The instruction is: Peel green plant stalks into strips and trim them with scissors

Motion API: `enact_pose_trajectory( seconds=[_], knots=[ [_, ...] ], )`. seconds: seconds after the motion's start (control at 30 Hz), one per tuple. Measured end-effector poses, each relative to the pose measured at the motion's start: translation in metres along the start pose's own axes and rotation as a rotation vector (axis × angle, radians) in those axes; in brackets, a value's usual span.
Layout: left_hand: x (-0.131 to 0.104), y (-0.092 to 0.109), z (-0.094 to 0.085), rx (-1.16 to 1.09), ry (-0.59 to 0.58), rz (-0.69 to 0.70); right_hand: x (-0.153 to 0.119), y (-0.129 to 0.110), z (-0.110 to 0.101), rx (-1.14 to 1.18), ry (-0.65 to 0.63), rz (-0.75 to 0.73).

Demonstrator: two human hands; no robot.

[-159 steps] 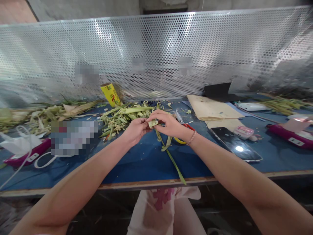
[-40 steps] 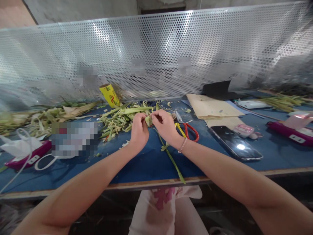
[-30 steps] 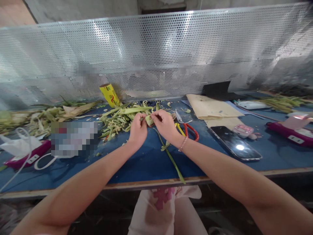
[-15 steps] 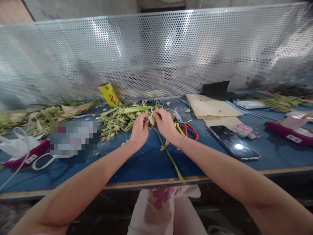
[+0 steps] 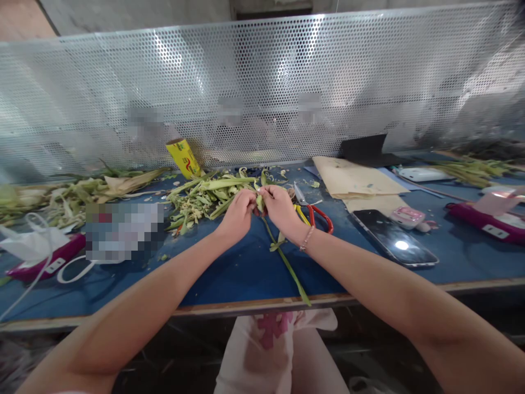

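Note:
My left hand point(image 5: 240, 215) and my right hand point(image 5: 281, 210) meet over the middle of the blue table, fingers pinched on a small pale green bud point(image 5: 260, 203). From it a long green stem point(image 5: 287, 265) runs down across the table to the front edge, with a small leaf partway along. Left of my hands lies a heap of green plant pieces point(image 5: 211, 192). Scissors point(image 5: 322, 217) with red and yellow handles lie just right of my right hand, their blades pointing away.
A phone point(image 5: 394, 239), a pink case point(image 5: 407, 216) and brown paper point(image 5: 356, 179) lie right. A yellow tube point(image 5: 183, 158) leans behind the heap. Purple tissue holders point(image 5: 484, 224) stand at both sides; perforated metal point(image 5: 266, 71) rises behind the blue table point(image 5: 229, 279).
The bud has turned more upright between my fingers, and both hands have shifted slightly right. The stem's lower end has barely moved.

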State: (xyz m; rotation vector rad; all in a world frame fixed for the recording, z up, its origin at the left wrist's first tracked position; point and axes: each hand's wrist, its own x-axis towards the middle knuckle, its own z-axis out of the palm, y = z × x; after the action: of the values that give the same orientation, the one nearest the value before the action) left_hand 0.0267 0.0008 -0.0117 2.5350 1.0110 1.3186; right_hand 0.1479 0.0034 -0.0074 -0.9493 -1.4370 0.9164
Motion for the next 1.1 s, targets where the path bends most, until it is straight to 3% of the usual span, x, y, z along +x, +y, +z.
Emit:
enact_pose_trajectory(
  seconds=[0.1, 0.23, 0.37, 0.5, 0.67, 0.93, 1.1],
  knots=[
    [-0.001, -0.003, 0.003, -0.139, 0.006, -0.082, 0.003, 0.003, -0.001, 0.021, -0.022, -0.017],
    [-0.003, -0.012, 0.009, -0.519, 0.102, -0.354, 0.007, 0.008, -0.004, 0.091, -0.024, -0.012],
    [-0.003, -0.017, 0.012, -0.751, 0.2, -0.518, 0.008, 0.011, -0.01, -0.079, -0.085, -0.033],
    [-0.001, -0.01, 0.01, -0.879, 0.236, -0.594, 0.009, 0.009, -0.012, -0.198, -0.127, -0.084],
    [0.001, -0.002, 0.007, -0.972, 0.169, -0.612, 0.01, 0.007, -0.011, -0.203, -0.146, -0.06],
    [-0.002, -0.009, 0.004, -0.975, 0.04, -0.395, 0.008, 0.002, -0.011, -0.244, -0.036, -0.128],
    [-0.002, -0.006, 0.005, -0.967, 0.015, -0.378, 0.009, 0.007, -0.01, -0.229, -0.042, -0.139]
  ],
)
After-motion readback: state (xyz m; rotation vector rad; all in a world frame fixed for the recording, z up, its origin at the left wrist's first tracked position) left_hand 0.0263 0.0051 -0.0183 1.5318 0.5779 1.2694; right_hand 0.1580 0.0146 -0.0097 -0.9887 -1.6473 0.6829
